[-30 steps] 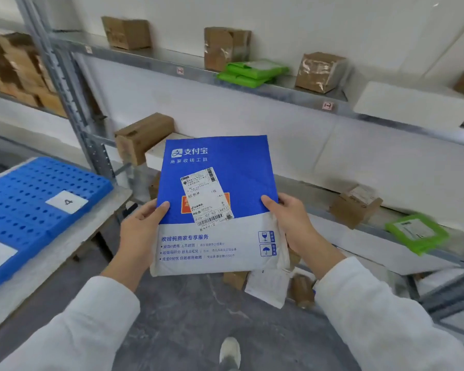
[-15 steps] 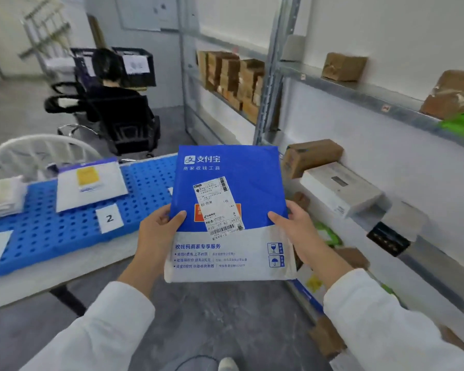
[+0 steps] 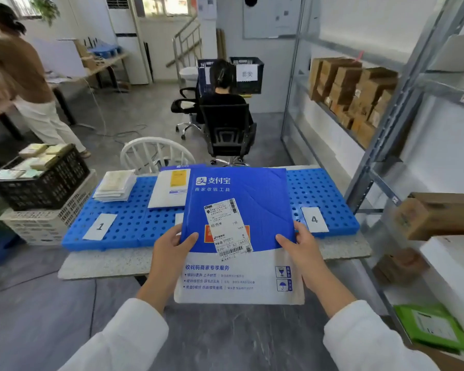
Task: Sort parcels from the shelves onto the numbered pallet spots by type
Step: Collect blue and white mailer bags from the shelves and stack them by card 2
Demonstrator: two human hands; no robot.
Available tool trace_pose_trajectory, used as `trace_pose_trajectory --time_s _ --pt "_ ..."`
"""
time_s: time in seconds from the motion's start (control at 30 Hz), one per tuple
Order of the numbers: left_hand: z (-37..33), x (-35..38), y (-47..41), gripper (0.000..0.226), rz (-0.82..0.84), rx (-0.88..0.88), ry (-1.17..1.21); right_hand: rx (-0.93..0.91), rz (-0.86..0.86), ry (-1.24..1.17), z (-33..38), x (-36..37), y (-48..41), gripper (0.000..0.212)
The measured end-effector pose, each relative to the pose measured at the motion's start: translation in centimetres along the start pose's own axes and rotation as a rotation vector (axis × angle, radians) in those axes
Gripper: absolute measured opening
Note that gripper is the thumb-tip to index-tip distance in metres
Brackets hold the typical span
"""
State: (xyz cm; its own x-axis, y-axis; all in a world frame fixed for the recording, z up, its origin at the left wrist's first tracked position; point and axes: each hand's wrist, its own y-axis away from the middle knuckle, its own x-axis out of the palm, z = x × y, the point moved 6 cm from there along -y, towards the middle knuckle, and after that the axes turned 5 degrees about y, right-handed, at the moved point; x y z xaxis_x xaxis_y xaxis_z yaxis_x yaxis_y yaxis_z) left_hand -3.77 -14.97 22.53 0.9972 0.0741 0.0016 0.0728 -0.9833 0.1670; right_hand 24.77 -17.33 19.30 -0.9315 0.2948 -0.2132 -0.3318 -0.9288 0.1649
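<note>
we are holding a blue-and-white mailer (image 3: 239, 210) out in front of us with both hands, our forearms in white sleeves reaching forward and angling in toward it. our left hand (image 3: 172, 253) is gripping the mailer's left edge, the thumb lying across the printed face and pointing inward, the fingers curled behind it out of sight. our right hand (image 3: 303, 253) is mirroring that on the right edge, thumb on top and fingers tucked underneath. both grips are sitting about where the blue upper part is meeting the white lower part, so the white band is running back toward our wrists and the blue part is reaching away past our thumbs. a shipping label (image 3: 228, 226) is lying slanted between the two thumbs.

the mailer is tilting face up toward us, its far end overlapping the blue pallet (image 3: 134, 223) beyond our hands; we cannot tell whether it is touching it. the pallet is lying on a speckled table (image 3: 105, 261). a card marked 1 (image 3: 100, 226) is sitting well out to the left of the left grip, and a card marked 4 (image 3: 314, 219) just beyond the right thumb. past the left grip a white mailer (image 3: 169, 191) is lying on the pallet, with a stack of pale packets (image 3: 115, 184) further left. to the right of the right hand metal shelving (image 3: 386, 145) is rising, carrying a brown box (image 3: 423, 218) and a green parcel (image 3: 434, 328).
</note>
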Motion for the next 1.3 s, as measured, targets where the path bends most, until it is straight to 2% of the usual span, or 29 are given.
trace_pose_trajectory --time_s 0.33,0.5,0.77,0.87,1.3 --pt "1.5 -0.7 -2.9 0.020 -0.230 -0.079 0.083 0.012 0.153 0.056 -0.3 3.9 -6.4 0.040" --pt "1.4 -1.4 -5.3 0.022 -0.269 -0.094 0.118 -0.005 0.185 0.124 0.7 5.9 -9.5 0.037" --pt "1.4 -4.5 -13.1 0.016 -0.244 -0.106 0.171 -0.021 0.198 0.162 2.6 11.7 -15.6 0.032" --pt "0.6 -6.3 -17.4 0.019 -0.235 -0.099 0.191 -0.022 0.161 0.173 3.7 14.8 -18.4 0.041" --pt "-0.3 -15.4 -33.9 0.027 -0.171 -0.130 0.137 0.052 0.127 0.212 6.6 28.5 -28.9 0.039"
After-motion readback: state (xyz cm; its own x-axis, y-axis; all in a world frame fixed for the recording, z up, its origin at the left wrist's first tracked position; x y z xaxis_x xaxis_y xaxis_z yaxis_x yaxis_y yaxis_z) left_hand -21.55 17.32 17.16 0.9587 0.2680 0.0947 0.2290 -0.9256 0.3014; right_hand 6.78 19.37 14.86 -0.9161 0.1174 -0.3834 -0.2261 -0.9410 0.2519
